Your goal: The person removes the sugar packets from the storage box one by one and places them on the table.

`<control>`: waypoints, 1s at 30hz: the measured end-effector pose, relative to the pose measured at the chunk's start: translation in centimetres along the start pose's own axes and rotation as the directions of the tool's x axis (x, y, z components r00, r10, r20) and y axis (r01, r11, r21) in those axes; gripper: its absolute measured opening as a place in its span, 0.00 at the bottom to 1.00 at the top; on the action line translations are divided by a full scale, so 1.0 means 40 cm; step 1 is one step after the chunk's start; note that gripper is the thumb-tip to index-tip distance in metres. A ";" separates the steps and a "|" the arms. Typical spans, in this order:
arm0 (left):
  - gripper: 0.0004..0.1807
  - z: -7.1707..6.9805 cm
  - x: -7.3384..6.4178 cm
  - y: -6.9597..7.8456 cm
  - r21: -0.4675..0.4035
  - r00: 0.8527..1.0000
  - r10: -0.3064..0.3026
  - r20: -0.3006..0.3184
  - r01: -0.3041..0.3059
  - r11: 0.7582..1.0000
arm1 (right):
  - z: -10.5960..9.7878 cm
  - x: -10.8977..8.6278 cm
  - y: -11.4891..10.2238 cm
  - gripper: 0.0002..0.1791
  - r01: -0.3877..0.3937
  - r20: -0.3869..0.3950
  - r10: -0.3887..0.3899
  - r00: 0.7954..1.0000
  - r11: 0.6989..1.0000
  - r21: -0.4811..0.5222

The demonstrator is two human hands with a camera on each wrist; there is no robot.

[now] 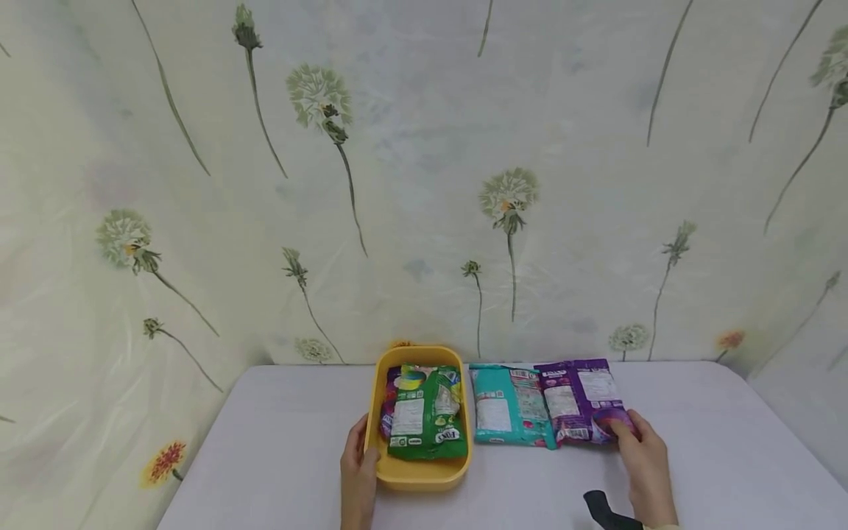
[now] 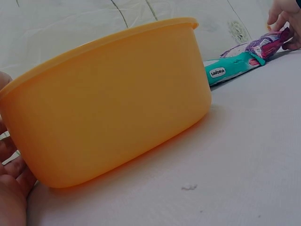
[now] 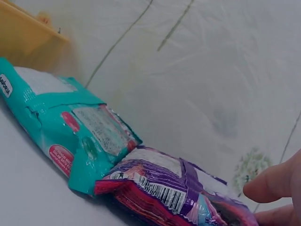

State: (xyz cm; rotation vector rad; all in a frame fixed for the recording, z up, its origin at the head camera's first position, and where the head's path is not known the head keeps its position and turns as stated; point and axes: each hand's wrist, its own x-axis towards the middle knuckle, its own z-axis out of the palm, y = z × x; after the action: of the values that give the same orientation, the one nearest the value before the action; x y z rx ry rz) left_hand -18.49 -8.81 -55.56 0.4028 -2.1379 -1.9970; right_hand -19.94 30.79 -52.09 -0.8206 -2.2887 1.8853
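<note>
My left hand (image 1: 358,475) grips the left side of a yellow plastic tub (image 1: 424,485), thumb by the rim and fingers along the outer wall. Inside the tub lies a green candy packet (image 1: 430,412) on top of other colourful packets, which it partly covers. To the right of the tub, a teal packet (image 1: 493,412) rests flat on the table. Beside it, touching its edge, lies a purple packet (image 1: 583,390). My right hand (image 1: 648,460) pinches the purple packet's near right corner, which is bent up. In the right wrist view only some fingers (image 3: 275,183) show.
The white table (image 1: 543,486) ends at the back against a hanging sheet (image 1: 411,184) printed with dandelions. A black strap (image 1: 609,511) hangs by my right wrist. A small pale scrap (image 2: 189,187) lies on the cloth near the tub.
</note>
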 end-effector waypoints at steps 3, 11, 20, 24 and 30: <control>0.33 -0.003 -0.003 -0.001 0.002 1.000 -0.002 0.001 0.002 1.000 | 0.003 0.002 0.012 0.41 0.000 -0.005 0.000 1.000 1.000 -0.028; 0.33 -0.005 -0.003 0.001 0.007 1.000 0.008 -0.007 -0.008 1.000 | 0.020 0.027 0.054 0.34 0.165 -0.107 -0.185 0.977 0.971 -0.172; 0.33 0.004 -0.002 -0.002 0.002 1.000 0.005 -0.008 -0.005 1.000 | 0.031 0.020 0.072 0.33 0.221 -0.196 -0.263 0.945 0.952 -0.212; 0.33 0.005 -0.001 -0.003 -0.005 1.000 0.016 -0.006 -0.016 1.000 | 0.030 0.017 0.073 0.33 0.218 -0.211 -0.264 0.941 0.952 -0.215; 0.32 0.001 -0.002 -0.004 -0.013 0.999 0.044 -0.006 -0.045 0.999 | 0.028 0.013 0.075 0.32 0.249 -0.194 -0.295 0.935 0.940 -0.233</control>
State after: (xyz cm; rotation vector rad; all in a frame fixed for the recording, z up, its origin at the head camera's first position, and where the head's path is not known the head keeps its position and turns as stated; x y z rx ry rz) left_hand -18.41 -8.73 -55.71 0.3550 -2.1100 -1.9829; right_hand -19.73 30.32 -55.28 -0.6532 -2.3353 1.3833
